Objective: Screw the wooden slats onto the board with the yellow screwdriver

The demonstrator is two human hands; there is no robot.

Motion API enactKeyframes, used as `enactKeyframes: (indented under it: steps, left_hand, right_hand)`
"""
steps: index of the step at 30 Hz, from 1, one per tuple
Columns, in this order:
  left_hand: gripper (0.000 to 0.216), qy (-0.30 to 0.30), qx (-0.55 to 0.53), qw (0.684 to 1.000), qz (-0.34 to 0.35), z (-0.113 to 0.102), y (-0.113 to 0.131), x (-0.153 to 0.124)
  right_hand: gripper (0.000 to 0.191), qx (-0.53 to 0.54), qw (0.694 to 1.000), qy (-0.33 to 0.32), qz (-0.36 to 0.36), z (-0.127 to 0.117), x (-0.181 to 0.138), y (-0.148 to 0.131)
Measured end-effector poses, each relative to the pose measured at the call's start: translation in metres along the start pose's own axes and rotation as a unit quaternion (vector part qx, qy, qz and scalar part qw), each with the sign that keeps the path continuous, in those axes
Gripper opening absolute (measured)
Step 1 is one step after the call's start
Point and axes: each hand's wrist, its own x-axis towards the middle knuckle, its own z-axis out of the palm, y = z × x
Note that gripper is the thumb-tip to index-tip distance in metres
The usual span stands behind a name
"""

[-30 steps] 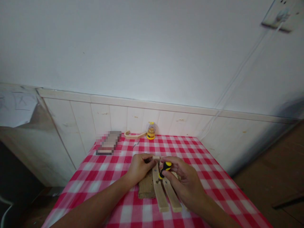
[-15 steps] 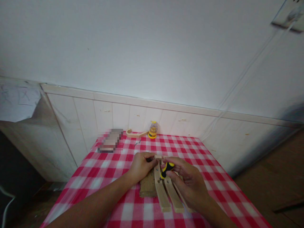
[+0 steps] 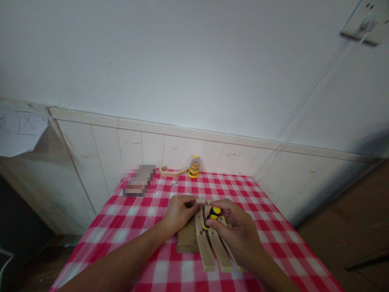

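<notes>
My right hand (image 3: 240, 227) is closed round a short yellow-and-black screwdriver (image 3: 212, 217). The screwdriver leans, its tip down at a hole in the leftmost of several pale, bent wooden strips (image 3: 207, 255). These strips lie side by side with their near ends toward me, and more small dark holes or screws show along them. At the far end, my left hand (image 3: 180, 213) pinches the leftmost strip between thumb and fingers. Beneath the strips is a worn brown wooden board (image 3: 187, 239). My right hand hides part of the strips on the right.
Along the wall stand a clear jar with yellow lid and base (image 3: 194, 167) and a hooked wooden piece (image 3: 170, 172). A thin metal piece (image 3: 174, 184) lies in front, with a pixelated flat object (image 3: 139, 181) to the left. A red-and-white checked cloth (image 3: 146, 239) covers the table.
The screwdriver handle has turned and tilted slightly in my right hand, its tip staying at the same hole. My left hand keeps its hold. The whole view has shifted a little.
</notes>
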Motion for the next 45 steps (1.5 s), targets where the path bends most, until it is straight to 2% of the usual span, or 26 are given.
enactKeyframes:
  steps: [7, 12, 15, 27, 29, 34, 36, 41, 45]
  left_hand:
    - [0.031, 0.004, 0.005, 1.0, -0.003, 0.0, 0.0, 0.0]
    - [0.03, 0.001, -0.007, 1.0, -0.004, 0.001, -0.004, 0.0]
    - [0.03, 0.002, -0.015, 1.0, -0.005, 0.001, -0.005, 0.0]
    - [0.024, 0.013, -0.008, 1.0, 0.001, 0.0, -0.006, -0.001]
    - [0.024, 0.014, -0.008, 1.0, 0.002, 0.001, -0.006, 0.0]
    - [0.022, 0.004, -0.019, 1.0, 0.007, 0.0, -0.002, 0.0]
    - [0.022, 0.003, -0.022, 1.0, 0.007, 0.0, 0.0, -0.001]
    - [0.024, 0.001, -0.024, 1.0, 0.008, 0.0, 0.001, -0.002]
    - [0.02, 0.004, -0.017, 1.0, 0.011, -0.001, -0.001, -0.001]
  right_hand:
    - [0.026, -0.001, 0.999, 0.002, -0.034, 0.002, 0.0, -0.001]
    - [0.034, -0.002, 0.997, -0.042, -0.065, -0.005, 0.0, -0.01]
    - [0.036, -0.008, 0.997, -0.055, -0.051, -0.008, 0.0, -0.011]
    - [0.031, -0.013, 1.0, -0.016, -0.008, -0.003, -0.003, -0.008]
    - [0.034, -0.028, 0.999, -0.008, -0.023, -0.002, -0.001, -0.009]
    - [0.034, -0.059, 0.988, -0.018, -0.142, -0.004, 0.004, -0.01]
    - [0.034, -0.063, 0.984, -0.03, -0.166, -0.007, 0.004, -0.009]
    - [0.042, -0.08, 0.983, -0.075, -0.151, -0.013, 0.002, -0.012]
    - [0.042, -0.088, 0.984, -0.072, -0.136, -0.014, 0.002, -0.013]
